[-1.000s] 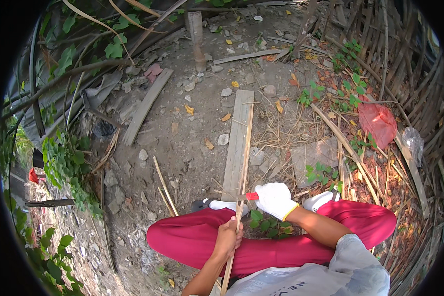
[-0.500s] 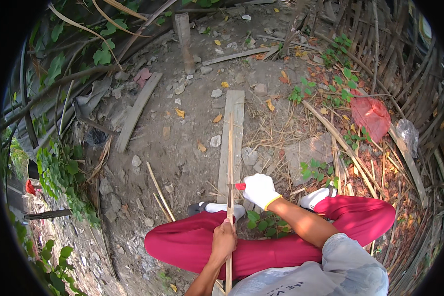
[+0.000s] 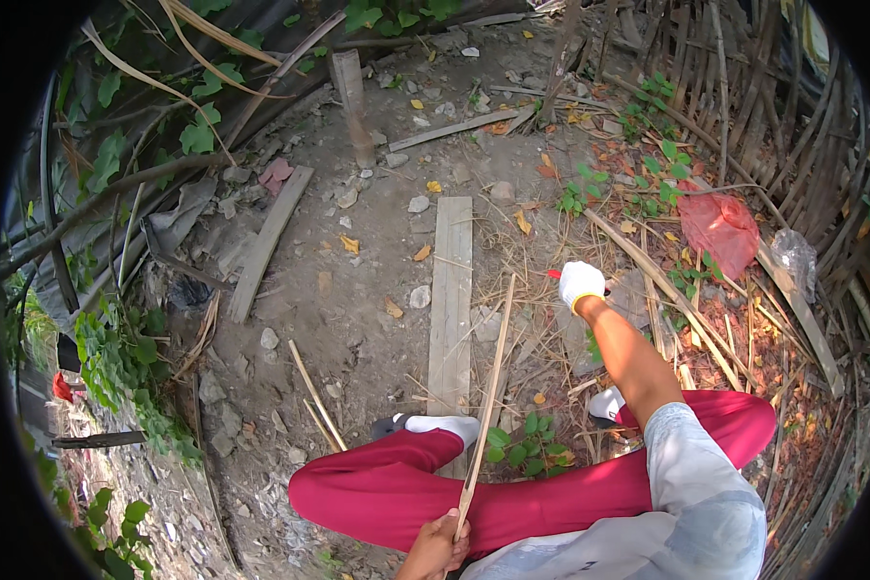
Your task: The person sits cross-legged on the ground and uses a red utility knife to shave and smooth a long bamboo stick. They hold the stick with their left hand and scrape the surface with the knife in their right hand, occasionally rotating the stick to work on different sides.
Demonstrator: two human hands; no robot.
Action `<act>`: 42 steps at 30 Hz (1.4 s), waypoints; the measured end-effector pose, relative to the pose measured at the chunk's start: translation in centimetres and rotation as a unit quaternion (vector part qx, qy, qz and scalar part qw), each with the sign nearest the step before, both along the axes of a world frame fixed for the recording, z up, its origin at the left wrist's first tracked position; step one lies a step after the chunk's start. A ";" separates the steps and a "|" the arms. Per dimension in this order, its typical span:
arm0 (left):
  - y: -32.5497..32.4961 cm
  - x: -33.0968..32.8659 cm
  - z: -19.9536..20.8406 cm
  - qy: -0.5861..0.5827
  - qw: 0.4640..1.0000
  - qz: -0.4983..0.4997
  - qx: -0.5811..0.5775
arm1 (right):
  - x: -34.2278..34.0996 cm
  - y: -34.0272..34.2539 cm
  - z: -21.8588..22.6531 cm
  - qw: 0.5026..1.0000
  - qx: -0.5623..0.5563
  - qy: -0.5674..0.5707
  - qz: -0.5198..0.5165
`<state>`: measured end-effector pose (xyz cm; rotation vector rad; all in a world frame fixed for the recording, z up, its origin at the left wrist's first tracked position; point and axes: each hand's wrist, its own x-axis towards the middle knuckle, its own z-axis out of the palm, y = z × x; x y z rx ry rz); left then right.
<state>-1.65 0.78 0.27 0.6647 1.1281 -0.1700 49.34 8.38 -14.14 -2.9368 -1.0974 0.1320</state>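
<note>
My bare left hand (image 3: 437, 547) is closed around the lower part of a long, thin wooden strip (image 3: 493, 382). The strip points up and slightly right across my thigh, its far end past my knees. A dark patch shows on it just above my fist. Farther out to the right, my right hand (image 3: 582, 283), in a white glove with a yellow cuff, is a fist around a red-handled tool (image 3: 554, 274). Only a bit of red sticks out of the fist; any blade cannot be made out. This hand is apart from the strip.
A grey plank (image 3: 451, 300) lies on the dirt ahead, another board (image 3: 271, 242) to its left. Thin sticks (image 3: 317, 401) lie by my left knee. On the right are long split pieces (image 3: 662, 280), a red plastic bag (image 3: 717, 232) and a stick fence (image 3: 793, 126). A short post (image 3: 352, 106) stands farther off.
My right hand has moved away from the strip, up and to the right, with the red-handled tool. My left hand has drawn the strip back toward me, and its far end now leans right.
</note>
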 end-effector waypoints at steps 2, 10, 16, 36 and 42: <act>0.3 -1.9 -0.5 -0.008 0.999 0.033 0.026 | 0.6 -0.3 -0.7 0.999 0.000 0.034 0.010; 2.9 3.4 0.3 -0.036 0.996 0.061 0.051 | -10.8 -4.4 5.3 0.896 0.199 0.377 0.123; 4.7 6.0 -1.0 -0.046 0.994 0.080 0.056 | -14.1 -6.5 11.2 0.764 0.281 0.550 0.185; 5.9 7.3 -2.2 -0.122 0.988 0.088 -0.018 | -16.3 -6.8 8.3 0.869 0.253 0.285 0.315; 6.0 7.4 -2.8 -0.114 0.990 0.088 0.010 | -19.0 -6.7 10.5 0.899 0.185 0.274 0.287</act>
